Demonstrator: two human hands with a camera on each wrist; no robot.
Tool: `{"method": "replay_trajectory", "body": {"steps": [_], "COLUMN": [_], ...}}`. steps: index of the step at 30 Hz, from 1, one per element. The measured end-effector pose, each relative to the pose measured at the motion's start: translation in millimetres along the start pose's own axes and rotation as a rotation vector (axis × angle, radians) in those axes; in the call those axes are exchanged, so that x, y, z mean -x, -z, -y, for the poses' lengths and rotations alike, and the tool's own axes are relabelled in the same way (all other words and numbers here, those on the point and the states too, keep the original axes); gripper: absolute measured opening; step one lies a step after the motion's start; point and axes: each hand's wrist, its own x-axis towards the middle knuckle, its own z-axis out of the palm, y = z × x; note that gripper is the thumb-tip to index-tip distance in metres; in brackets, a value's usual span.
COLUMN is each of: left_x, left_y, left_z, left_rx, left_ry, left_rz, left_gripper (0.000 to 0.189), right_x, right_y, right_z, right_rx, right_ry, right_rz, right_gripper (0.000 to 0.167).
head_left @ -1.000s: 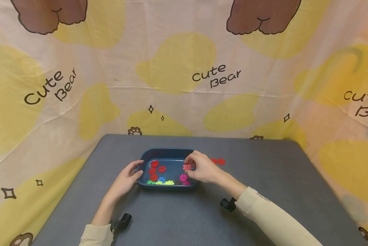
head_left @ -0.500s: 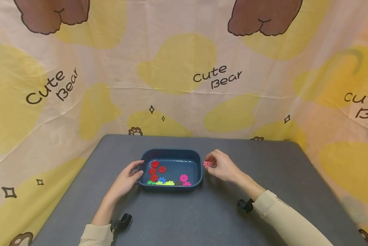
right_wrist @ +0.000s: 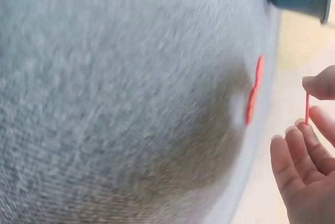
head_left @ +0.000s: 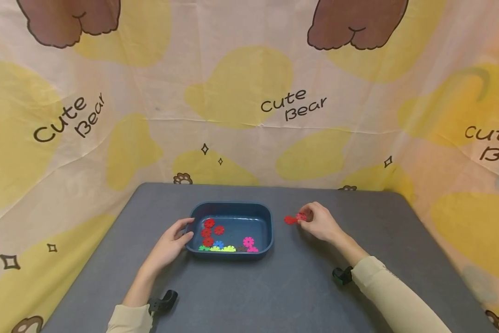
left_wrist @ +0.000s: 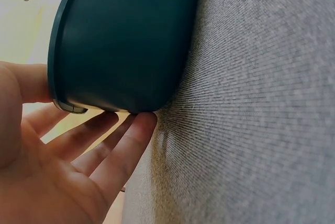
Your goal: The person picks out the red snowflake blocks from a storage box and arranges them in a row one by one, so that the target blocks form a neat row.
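Step in hand, by my read: handling a pinkish piece (head_left: 301, 216) beside the red pieces (head_left: 290, 220), tray (head_left: 233, 255) braced.
Head: left hand (head_left: 169, 243) grips the tray's left end; right hand (head_left: 320, 223) pinches the pinkish piece, right of the tray. Left wrist: fingers (left_wrist: 125, 153) against the tray's outer wall. Right wrist: pinched piece edge-on, apart from the red pieces lying on the table (right_wrist: 104, 77). Next move likely calls for a firm pinch, clear of those.

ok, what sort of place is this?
Probably a makeshift indoor recording booth: a gray tabletop walled on three visible sides by "Cute Bear" printed fabric, with black wrist cameras worn by the person.
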Motion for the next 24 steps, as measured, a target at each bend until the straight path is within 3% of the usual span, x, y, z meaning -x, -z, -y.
{"method": "replay_trajectory", "body": {"steps": [9,24], "left_x": [-0.1,0.0], "left_y": [-1.1,0.2], "left_z": [1.7,1.8], "left_rx": [0.001,-0.004], "left_ry": [-0.008,-0.006], "left_rz": [-0.006,-0.009], "left_gripper": [0.049,0.049], "right_x": [-0.5,-3.8], "right_y": [3,5], "right_z": [-23,-31], "right_rx": [0.048,0.077], "right_ry": [-0.088,-0.105], "right_rz": [0.022,0.093], "right_gripper": [0.026,0.023]}}
